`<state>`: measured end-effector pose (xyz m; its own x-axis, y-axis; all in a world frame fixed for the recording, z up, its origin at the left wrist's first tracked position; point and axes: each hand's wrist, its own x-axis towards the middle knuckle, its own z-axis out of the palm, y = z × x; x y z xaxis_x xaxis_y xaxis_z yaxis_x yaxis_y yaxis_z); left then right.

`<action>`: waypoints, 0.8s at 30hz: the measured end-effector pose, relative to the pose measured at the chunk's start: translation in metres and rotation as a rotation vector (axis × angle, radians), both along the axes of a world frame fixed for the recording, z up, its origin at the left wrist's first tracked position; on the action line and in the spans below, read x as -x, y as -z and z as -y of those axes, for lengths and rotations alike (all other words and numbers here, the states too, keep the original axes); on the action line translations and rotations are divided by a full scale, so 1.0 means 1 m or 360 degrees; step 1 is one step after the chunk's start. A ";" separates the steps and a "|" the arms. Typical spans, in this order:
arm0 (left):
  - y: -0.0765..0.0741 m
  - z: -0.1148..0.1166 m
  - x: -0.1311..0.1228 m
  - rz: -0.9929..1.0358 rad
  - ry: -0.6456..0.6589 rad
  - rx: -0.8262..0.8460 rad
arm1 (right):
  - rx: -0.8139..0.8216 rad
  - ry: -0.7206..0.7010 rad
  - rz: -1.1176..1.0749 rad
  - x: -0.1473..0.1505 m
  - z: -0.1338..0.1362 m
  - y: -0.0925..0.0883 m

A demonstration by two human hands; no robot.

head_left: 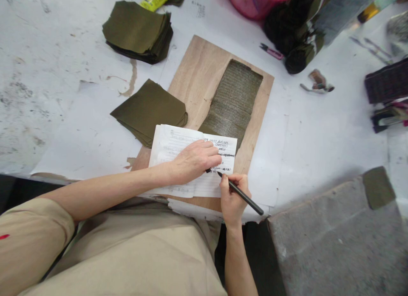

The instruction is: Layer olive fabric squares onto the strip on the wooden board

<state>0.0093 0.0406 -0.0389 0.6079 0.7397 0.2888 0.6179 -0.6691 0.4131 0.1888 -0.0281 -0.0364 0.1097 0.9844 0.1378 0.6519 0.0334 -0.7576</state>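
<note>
Grips a slim black pen (247, 197) in right hand (235, 194). Rests curled left hand (194, 161) beside right fingertips (225, 185), on open white paper notebook (170, 147). Cannot tell left grip.

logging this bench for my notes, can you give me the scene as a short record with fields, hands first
left hand: resting on the open notebook; a small dark thing shows by its fingers, too hidden to name
right hand: holding a black pen, tip at the right page
notebook: handwritten lines, some struck out
under notebook: wooden board, with a textured green sheet on it
green stacks: smaller stack partly over the board's left edge, taller stack farther away
</note>
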 end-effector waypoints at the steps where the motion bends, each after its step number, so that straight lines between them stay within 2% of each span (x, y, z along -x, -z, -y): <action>1: 0.000 0.000 0.000 -0.0003 0.0002 0.0002 | 0.0002 0.0000 0.0004 0.000 0.000 0.000; 24: 0.000 0.000 0.000 -0.0001 0.0002 -0.0003 | 0.0003 0.0005 -0.0005 -0.001 0.001 0.002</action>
